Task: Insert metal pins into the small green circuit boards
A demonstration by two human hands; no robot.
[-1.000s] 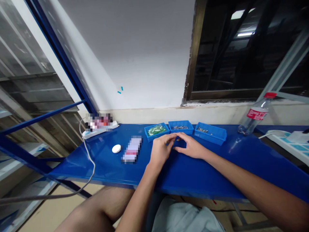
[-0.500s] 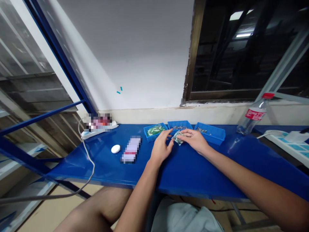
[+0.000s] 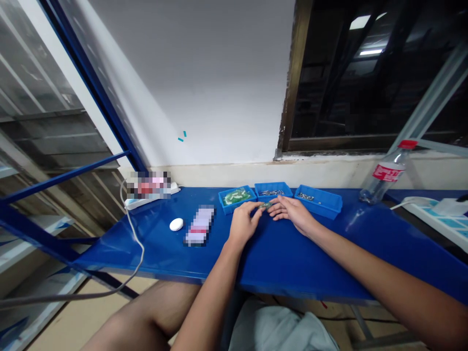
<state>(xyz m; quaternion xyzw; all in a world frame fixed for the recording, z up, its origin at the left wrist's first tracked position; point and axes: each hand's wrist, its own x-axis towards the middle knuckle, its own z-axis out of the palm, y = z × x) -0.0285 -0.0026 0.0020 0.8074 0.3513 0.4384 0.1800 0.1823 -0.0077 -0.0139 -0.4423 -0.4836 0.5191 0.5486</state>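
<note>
My left hand (image 3: 244, 221) pinches a small green piece (image 3: 264, 205) that looks like a circuit board, seen nearly edge-on between thumb and fingers. Close to its right end is my right hand (image 3: 294, 214), fingers stretched out and slightly apart; whether a fingertip touches the piece is hard to tell. Just beyond the hands stand three blue bins: the left bin (image 3: 228, 210) with green and white pieces, the middle bin (image 3: 260, 186) with small metal parts, and the right bin (image 3: 329, 210) with a few small metal parts at its left end.
On the blue table (image 3: 292, 265), a white rounded object (image 3: 176, 224) lies beside a blurred-out phone-like item (image 3: 199, 226). A clear bottle (image 3: 385, 173) with a red cap stands back right. Power strips lie left (image 3: 149, 199) and right (image 3: 435, 214); a cable (image 3: 141, 251) hangs over the left edge.
The right hand has let go of the green piece and its fingers have straightened. The left hand has closed on the piece, which has turned from face-on to nearly edge-on.
</note>
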